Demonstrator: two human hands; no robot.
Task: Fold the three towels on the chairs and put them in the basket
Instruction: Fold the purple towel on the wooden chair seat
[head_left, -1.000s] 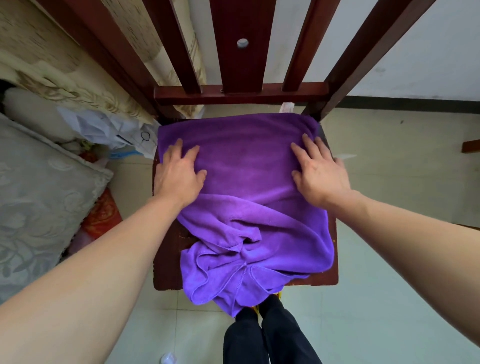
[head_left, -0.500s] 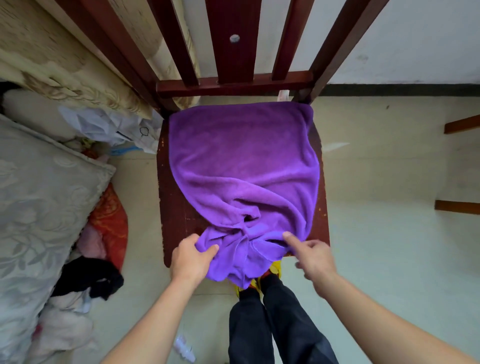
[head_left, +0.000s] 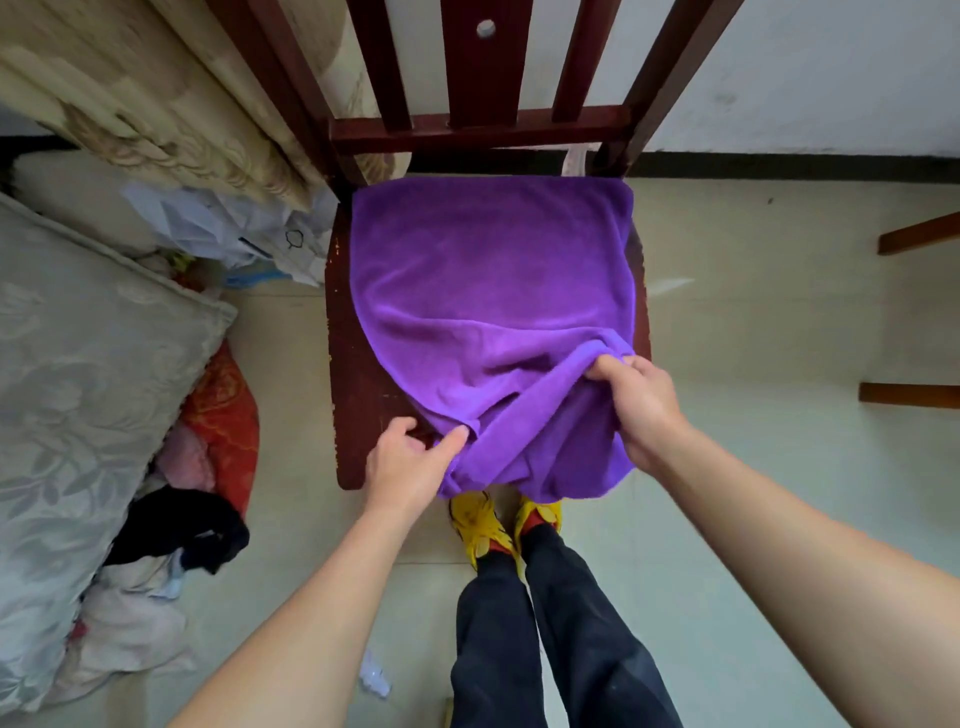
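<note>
A purple towel (head_left: 488, 291) lies spread over the seat of a dark red wooden chair (head_left: 353, 395), its near end hanging over the front edge. My left hand (head_left: 410, 467) pinches the towel's near left edge at the seat's front. My right hand (head_left: 639, 400) grips a raised fold of the towel near the seat's right front corner. No basket and no other towel is in view.
A grey patterned cushion (head_left: 78, 395) and a pile of clothes (head_left: 182, 530) lie on the floor at the left. Crumpled white paper or plastic (head_left: 223, 228) sits by the chair's back left. Wooden legs of other furniture (head_left: 914, 389) show at the right. My own feet (head_left: 504, 525) stand before the chair.
Both hands left the far part of the towel and came to its near end. The left now pinches the near edge and the right has lifted a fold at the right.
</note>
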